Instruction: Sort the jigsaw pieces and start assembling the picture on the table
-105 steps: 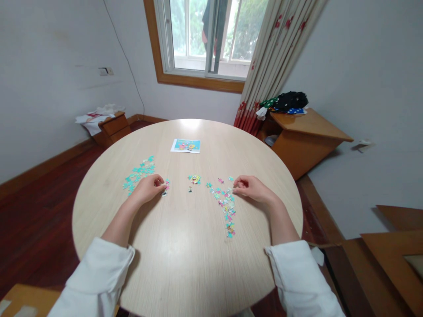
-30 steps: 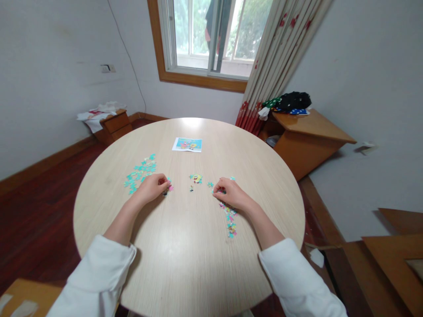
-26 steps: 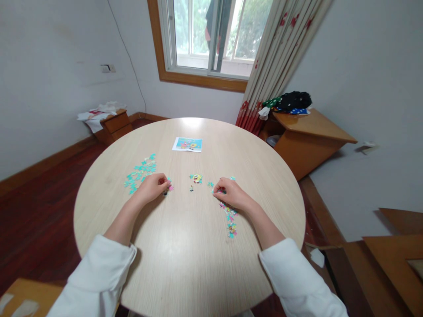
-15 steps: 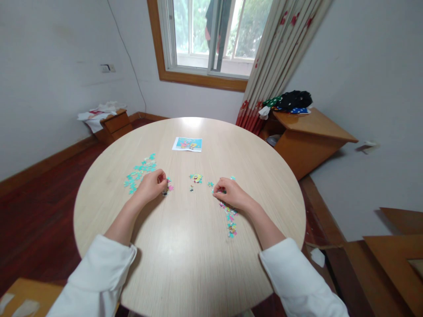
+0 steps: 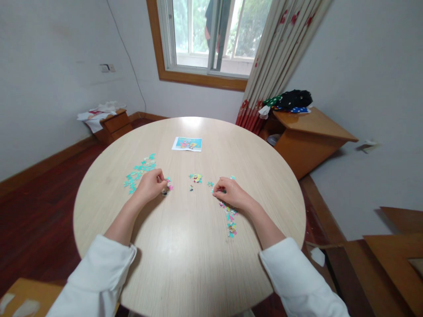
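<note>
My left hand [image 5: 152,184] has its fingers curled into a pinch beside a few pink and dark jigsaw pieces [image 5: 170,187]; whatever lies between the fingertips is hidden. To its left spreads a heap of turquoise jigsaw pieces [image 5: 134,176], partly behind the hand. My right hand [image 5: 230,193] pinches at the table, with a bit of a small pale turquoise jigsaw piece [image 5: 213,192] showing at its fingertips. Between the hands lie a joined yellow cluster of pieces [image 5: 196,178], a small dark-and-white piece [image 5: 191,188] and a loose turquoise piece [image 5: 210,184].
A column of mixed pieces [image 5: 231,220] runs below my right hand, and another turquoise piece [image 5: 233,178] lies beyond it. The picture sheet [image 5: 187,144] lies farther back on the round table [image 5: 185,255]. Wooden furniture [image 5: 310,127] with cloths stands at the right.
My left fingers have shifted very slightly by the pink pieces. My right hand and the pieces on the table look almost the same.
</note>
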`<state>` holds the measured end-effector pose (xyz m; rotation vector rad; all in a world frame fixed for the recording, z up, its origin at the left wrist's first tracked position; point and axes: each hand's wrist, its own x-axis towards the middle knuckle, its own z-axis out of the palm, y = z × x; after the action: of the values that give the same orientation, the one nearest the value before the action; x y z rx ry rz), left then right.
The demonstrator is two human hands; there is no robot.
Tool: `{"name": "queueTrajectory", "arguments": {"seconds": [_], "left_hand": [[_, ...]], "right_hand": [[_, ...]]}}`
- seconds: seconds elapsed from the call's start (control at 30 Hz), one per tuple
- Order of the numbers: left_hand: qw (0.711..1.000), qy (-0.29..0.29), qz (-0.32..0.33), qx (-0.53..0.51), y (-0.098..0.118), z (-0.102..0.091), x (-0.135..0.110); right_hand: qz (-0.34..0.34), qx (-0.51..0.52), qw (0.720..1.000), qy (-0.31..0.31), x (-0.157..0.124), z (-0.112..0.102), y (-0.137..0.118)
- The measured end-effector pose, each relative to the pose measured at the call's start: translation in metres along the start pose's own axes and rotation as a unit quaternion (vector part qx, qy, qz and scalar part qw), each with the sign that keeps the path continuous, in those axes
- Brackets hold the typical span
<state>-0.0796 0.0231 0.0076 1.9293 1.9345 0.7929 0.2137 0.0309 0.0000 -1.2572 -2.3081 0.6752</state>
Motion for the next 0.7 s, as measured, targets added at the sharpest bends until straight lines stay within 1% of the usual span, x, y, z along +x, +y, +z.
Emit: {"name": "queueTrajectory", "arguments": {"seconds": [0.13, 0.27, 0.33, 0.53, 0.6, 0.7], "left_hand": [[1.000, 0.021, 0.015, 0.001, -0.002, 0.001, 0.000], [1.000, 0.023, 0.021, -0.001, -0.002, 0.000, 0.000], [1.000, 0.017, 0.016, 0.001, -0.002, 0.000, 0.000], [1.000, 0.007, 0.011, -0.001, -0.001, -0.001, -0.001], [1.000, 0.011, 0.014, -0.006, -0.001, -0.001, -0.001], [1.000, 0.017, 0.016, -0.012, -0.001, -0.001, -0.001]], "right_hand": [[-0.002, -0.001, 1.000, 0.000, 0.000, 0.001, 0.000], [-0.001, 0.005, 1.000, 0.013, -0.001, 0.001, 0.001], [0.015, 0.010, 0.999, 0.040, 0.000, 0.000, 0.003], [0.086, 0.013, 0.981, 0.172, 0.004, -0.003, 0.016], [0.102, 0.005, 0.975, 0.196, 0.004, -0.005, 0.020], [0.114, -0.004, 0.972, 0.205, 0.004, -0.007, 0.024]]}}
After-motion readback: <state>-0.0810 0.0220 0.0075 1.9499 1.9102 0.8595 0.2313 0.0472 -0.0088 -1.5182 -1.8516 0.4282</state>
